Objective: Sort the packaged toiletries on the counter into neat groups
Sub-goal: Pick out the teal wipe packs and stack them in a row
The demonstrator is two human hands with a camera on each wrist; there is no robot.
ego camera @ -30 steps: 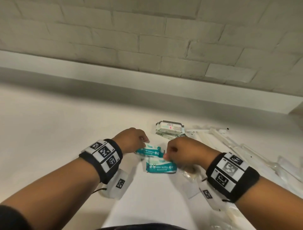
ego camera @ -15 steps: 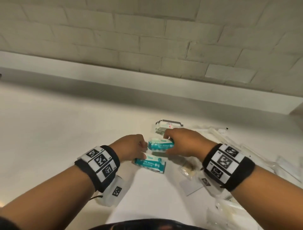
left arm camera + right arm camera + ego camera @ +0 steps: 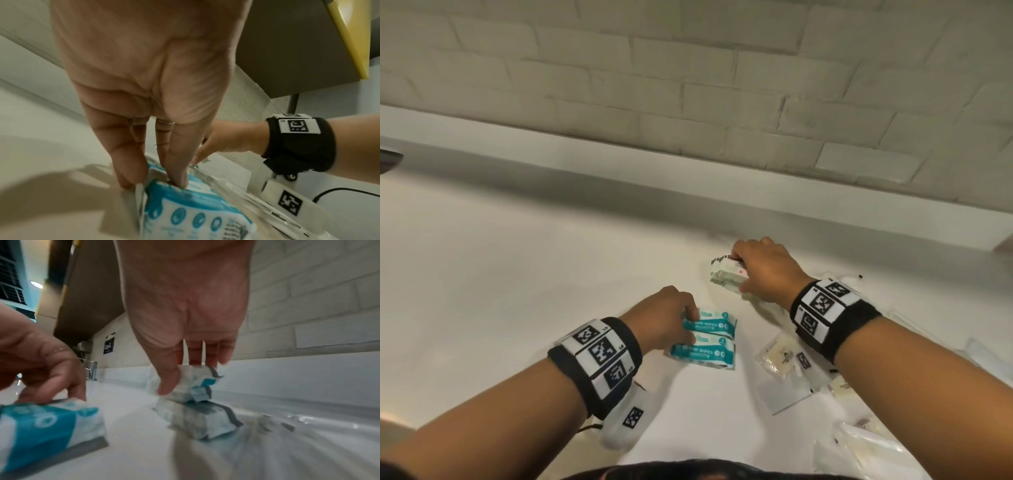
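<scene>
Two teal-and-white wipe packs lie flat on the pale, smooth surface (image 3: 482, 291), one directly behind the other with their long edges touching, so the near wipe pack (image 3: 703, 353) and the far wipe pack (image 3: 710, 323) both run their long axis left to right across the head view, printed faces up and lettering reading toward the person. They are soft, pillow-shaped plastic wrappers with crimped end seals and a glossy film. The left hand (image 3: 664, 318) rests at their left ends, its fingers (image 3: 176, 170) extended downward and pressing on the crimped edge of the pack rather than curling round it. Farther back and to the right, near the low white ledge under the painted brick wall (image 3: 688, 85), two paler packs with grey striped ends sit stacked; the lower pale pack (image 3: 197, 420) lies flat on the surface, and the upper pale pack (image 3: 191, 382) is tilted on top of it. The right hand (image 3: 763, 270) comes down over that upper pack, thumb on its near side and fingers over its far side, pinching it. The stack's long axis also runs roughly left to right. To the right of the wipe packs, small clear sachets (image 3: 780, 356) with cream-coloured contents and a flat white packet (image 3: 784, 394) lie scattered on the surface, their details too blurred to tell.
</scene>
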